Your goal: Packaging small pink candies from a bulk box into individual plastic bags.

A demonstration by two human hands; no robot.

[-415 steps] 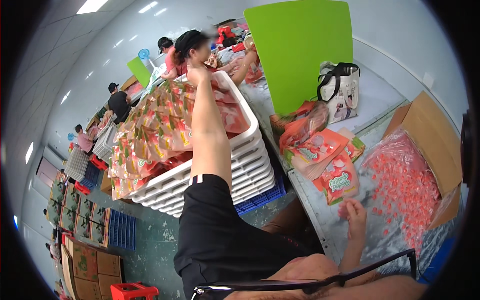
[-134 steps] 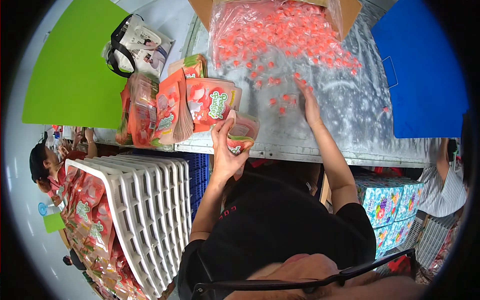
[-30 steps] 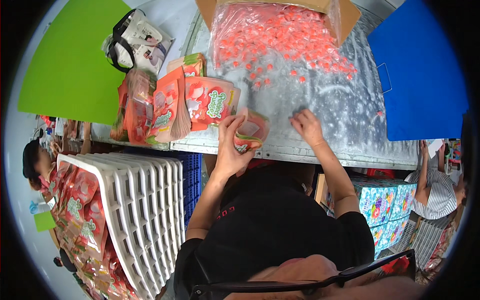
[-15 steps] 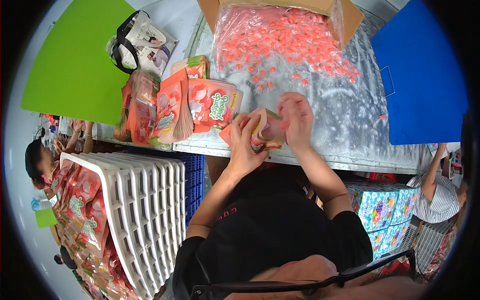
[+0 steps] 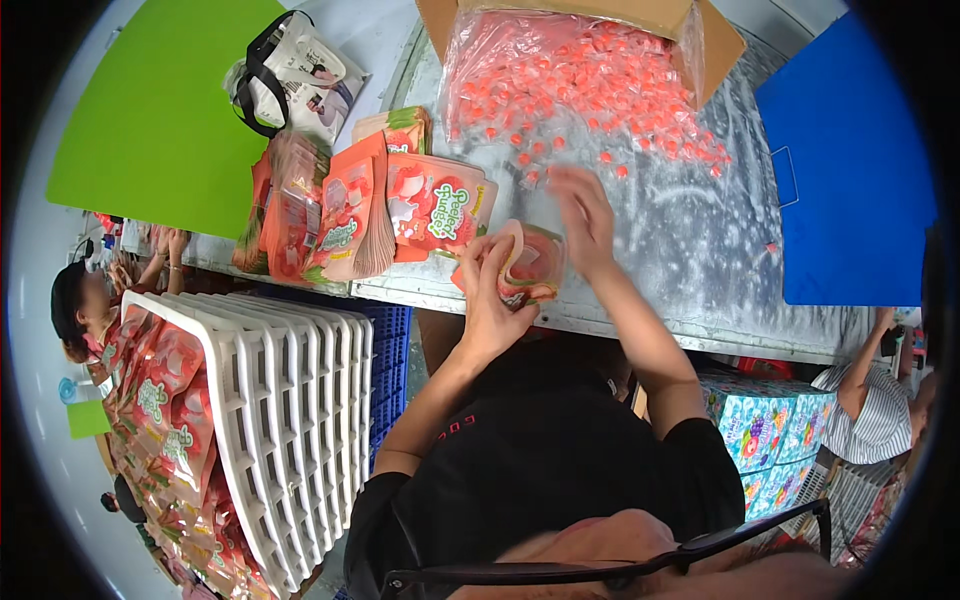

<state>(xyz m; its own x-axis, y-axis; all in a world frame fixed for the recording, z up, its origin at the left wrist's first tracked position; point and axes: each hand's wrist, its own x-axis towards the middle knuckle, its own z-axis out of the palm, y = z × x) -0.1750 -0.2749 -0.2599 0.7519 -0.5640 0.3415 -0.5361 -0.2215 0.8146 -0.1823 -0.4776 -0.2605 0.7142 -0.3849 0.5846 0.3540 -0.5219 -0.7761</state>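
Note:
My left hand (image 5: pixel 488 285) is closed on a pink and red candy pouch (image 5: pixel 541 258), gripping its left side just above the table's near edge. The mouth of the pouch gapes upward, and pink shows inside. To the right of it, my right hand (image 5: pixel 585 215) is raised over the metal table, its fingers stretched out and a little blurred, with nothing seen in them. Just beyond its fingertips lie loose, clear-wrapped red candies (image 5: pixel 605 157). They spread out from a plastic-lined cardboard box (image 5: pixel 722 50) tipped on its side. Left of my left hand sit stacks of flat pouches (image 5: pixel 440 205).
A white and black tote bag (image 5: pixel 300 85) lies behind the pouch stacks. Green (image 5: pixel 150 120) and blue (image 5: pixel 850 170) boards flank the table. Below left stand nested white crates (image 5: pixel 290 430) with filled pouches; below right, printed cartons (image 5: pixel 765 425). Other people work at both sides.
My right hand has moved from beside the pouch's mouth up and slightly left, toward the loose candies. My left hand keeps its hold on the pouch. The whole view has shifted slightly.

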